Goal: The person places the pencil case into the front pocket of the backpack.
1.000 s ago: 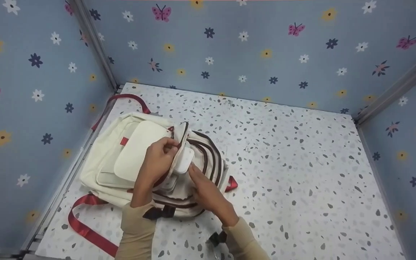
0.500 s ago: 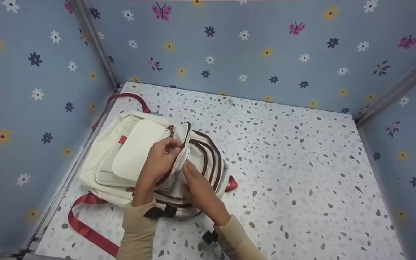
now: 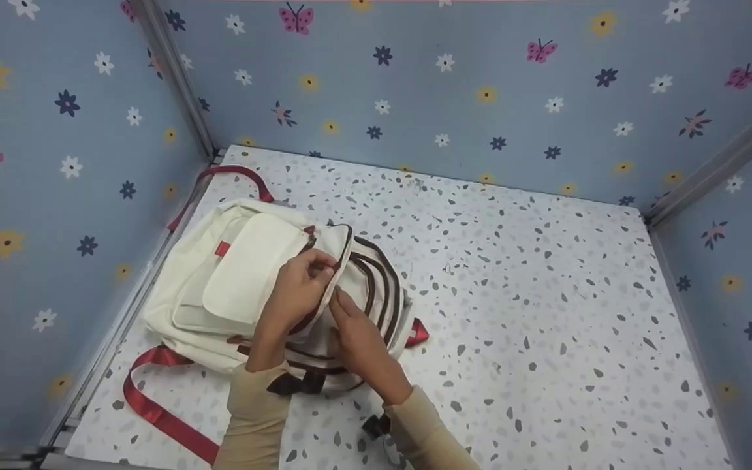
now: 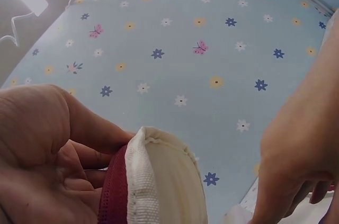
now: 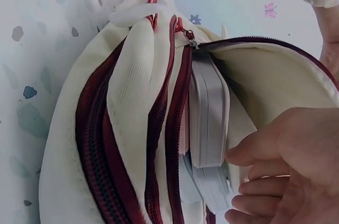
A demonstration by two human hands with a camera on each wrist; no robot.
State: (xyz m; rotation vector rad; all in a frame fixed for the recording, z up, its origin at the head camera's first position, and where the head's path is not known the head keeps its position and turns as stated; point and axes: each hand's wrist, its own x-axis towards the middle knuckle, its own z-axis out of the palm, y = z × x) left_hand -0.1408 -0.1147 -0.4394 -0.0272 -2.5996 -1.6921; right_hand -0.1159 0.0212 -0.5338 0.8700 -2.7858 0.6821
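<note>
A cream backpack (image 3: 177, 287) with dark red zips lies on the table, its front pocket unzipped. My left hand (image 3: 297, 287) pinches the edge of the pocket flap (image 4: 164, 176) between thumb and fingers and lifts it. My right hand (image 3: 366, 343) is at the pocket mouth with its fingers loosely extended. In the right wrist view, its thumb is at the edge of a slim white case (image 5: 209, 113) with rounded corners, standing inside the pocket. Below that case sits a pale box (image 5: 212, 187), partly hidden. The zip pull (image 5: 189, 37) is at the pocket's end.
Red straps (image 3: 160, 418) trail from the backpack across the speckled white table (image 3: 532, 294). Flowered blue panels (image 3: 441, 85) stand around the table's back and sides. More dark red zips (image 5: 98, 144) run along the bag's top compartments.
The white case has gone down into the pocket, out of sight in the head view. My right hand moved slightly left with it, while my left hand kept hold of the flap.
</note>
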